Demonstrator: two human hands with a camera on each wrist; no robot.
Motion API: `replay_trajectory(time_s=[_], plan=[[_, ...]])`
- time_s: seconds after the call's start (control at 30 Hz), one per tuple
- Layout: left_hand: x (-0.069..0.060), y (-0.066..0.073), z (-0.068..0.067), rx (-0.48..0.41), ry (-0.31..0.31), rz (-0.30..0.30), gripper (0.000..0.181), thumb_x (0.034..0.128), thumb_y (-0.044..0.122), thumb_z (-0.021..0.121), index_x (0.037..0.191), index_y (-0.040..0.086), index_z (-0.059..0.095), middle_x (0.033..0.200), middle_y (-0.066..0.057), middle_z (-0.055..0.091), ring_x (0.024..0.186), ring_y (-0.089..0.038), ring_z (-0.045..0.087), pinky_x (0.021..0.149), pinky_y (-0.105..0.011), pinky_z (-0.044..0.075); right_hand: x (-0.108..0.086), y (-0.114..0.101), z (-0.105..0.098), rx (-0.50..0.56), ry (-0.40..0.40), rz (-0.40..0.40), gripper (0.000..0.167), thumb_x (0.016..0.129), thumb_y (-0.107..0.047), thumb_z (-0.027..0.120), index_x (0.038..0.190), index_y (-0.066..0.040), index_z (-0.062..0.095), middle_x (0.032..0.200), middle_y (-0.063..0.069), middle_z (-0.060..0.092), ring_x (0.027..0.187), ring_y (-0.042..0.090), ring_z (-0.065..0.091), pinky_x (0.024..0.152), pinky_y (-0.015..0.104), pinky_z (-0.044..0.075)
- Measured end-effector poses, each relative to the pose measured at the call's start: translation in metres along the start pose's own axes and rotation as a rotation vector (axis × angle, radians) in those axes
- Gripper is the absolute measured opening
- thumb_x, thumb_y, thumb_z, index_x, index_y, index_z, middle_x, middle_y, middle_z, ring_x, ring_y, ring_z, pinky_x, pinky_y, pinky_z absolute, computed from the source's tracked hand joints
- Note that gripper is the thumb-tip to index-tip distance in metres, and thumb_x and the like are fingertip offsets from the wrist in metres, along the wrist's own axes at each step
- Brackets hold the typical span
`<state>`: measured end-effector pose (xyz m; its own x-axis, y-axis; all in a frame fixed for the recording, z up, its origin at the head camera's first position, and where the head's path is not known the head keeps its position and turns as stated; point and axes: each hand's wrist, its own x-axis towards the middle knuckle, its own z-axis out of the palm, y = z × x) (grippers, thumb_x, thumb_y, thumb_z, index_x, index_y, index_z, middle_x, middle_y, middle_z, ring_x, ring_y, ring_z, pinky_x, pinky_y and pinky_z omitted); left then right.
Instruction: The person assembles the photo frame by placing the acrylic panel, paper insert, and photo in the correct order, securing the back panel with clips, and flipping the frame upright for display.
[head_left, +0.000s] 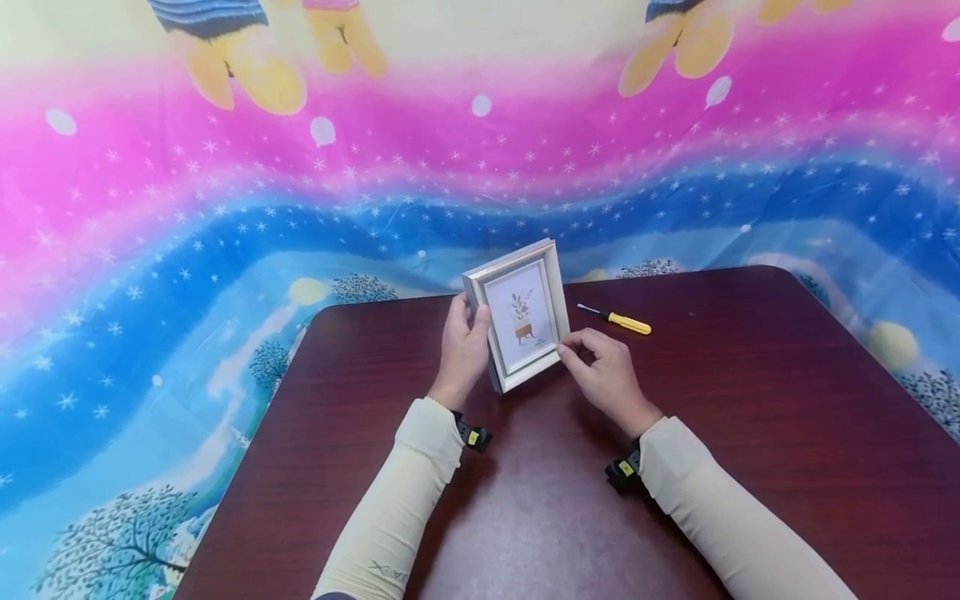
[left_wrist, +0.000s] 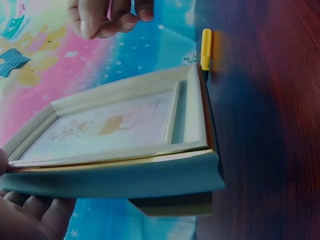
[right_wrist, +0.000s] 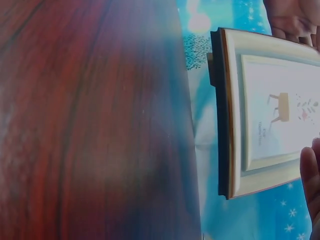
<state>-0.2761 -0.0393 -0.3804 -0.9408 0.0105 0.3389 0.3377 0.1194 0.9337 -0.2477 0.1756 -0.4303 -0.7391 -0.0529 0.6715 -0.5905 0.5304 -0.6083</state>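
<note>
My left hand [head_left: 461, 350] grips a cream picture frame [head_left: 561, 287] by its left side, thumb on the front and fingers behind. The frame is held up off the table, tilted, its front towards me. Behind its glazed front shows a print [head_left: 517, 315] of a plant in a brown pot on legs. My right hand [head_left: 609, 379] is beside the lower right edge, fingers loosely bent. In the left wrist view that right hand [left_wrist: 110, 17] appears apart from the frame, with nothing in it. A dark flat piece [left_wrist: 175, 205] sticks out behind the frame.
A screwdriver [head_left: 628, 323] with a yellow handle lies on the dark red-brown table [head_left: 787, 433], behind my right hand. A colourful printed cloth [head_left: 480, 150] hangs beyond the table's far edge and along its sides. Each wrist wears a black camera strap [head_left: 474, 435].
</note>
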Motion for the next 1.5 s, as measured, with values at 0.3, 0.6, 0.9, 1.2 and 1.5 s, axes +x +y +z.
replay_trajectory(time_s=[0.3, 0.6, 0.9, 1.2, 1.5], plan=[[-0.001, 0.005, -0.006, -0.068, -0.093, -0.019, 0.040, 0.1058, 0.023, 0.043, 0.141, 0.005, 0.039, 0.130, -0.016, 0.057, 0.111, -0.026, 0.062, 0.089, -0.037, 0.052, -0.002, 0.006, -0.008, -0.016, -0.004, 0.032, 0.009, 0.090, -0.018, 0.073, 0.096, -0.012, 0.071, 0.089, -0.004, 0.066, 0.079, 0.009, 0.058, 0.066, 0.027, 0.050], [0.001, 0.002, -0.016, -0.190, -0.123, -0.056, 0.039, 0.1059, 0.022, 0.043, 0.141, 0.004, 0.039, 0.133, -0.016, 0.055, 0.119, -0.025, 0.057, 0.098, -0.043, 0.046, -0.002, 0.011, -0.016, -0.027, 0.020, 0.049, 0.012, 0.088, -0.016, 0.075, 0.096, -0.008, 0.071, 0.090, -0.001, 0.067, 0.081, 0.010, 0.058, 0.067, 0.039, 0.049], [0.004, -0.003, -0.023, -0.294, -0.133, -0.085, 0.041, 0.1054, 0.021, 0.044, 0.141, 0.003, 0.040, 0.135, -0.016, 0.054, 0.122, -0.025, 0.054, 0.102, -0.044, 0.042, -0.003, 0.013, -0.023, -0.020, 0.021, 0.091, 0.016, 0.089, -0.020, 0.074, 0.099, -0.008, 0.070, 0.090, -0.002, 0.066, 0.081, 0.011, 0.057, 0.069, 0.027, 0.047], [0.005, -0.006, -0.026, -0.300, -0.175, -0.084, 0.040, 0.1055, 0.023, 0.044, 0.141, 0.005, 0.040, 0.134, -0.014, 0.053, 0.123, -0.024, 0.053, 0.104, -0.045, 0.040, -0.002, 0.016, -0.027, 0.015, -0.048, 0.210, 0.039, 0.090, -0.036, 0.071, 0.117, -0.007, 0.067, 0.101, 0.004, 0.068, 0.087, 0.015, 0.064, 0.073, 0.025, 0.053], [0.008, -0.002, -0.026, -0.307, -0.235, -0.102, 0.041, 0.1054, 0.023, 0.044, 0.142, 0.004, 0.039, 0.136, -0.017, 0.052, 0.123, -0.027, 0.052, 0.103, -0.046, 0.040, 0.001, 0.017, -0.029, 0.080, -0.161, 0.309, 0.058, 0.093, -0.045, 0.064, 0.133, -0.004, 0.056, 0.117, 0.012, 0.065, 0.104, 0.025, 0.063, 0.086, 0.045, 0.052]])
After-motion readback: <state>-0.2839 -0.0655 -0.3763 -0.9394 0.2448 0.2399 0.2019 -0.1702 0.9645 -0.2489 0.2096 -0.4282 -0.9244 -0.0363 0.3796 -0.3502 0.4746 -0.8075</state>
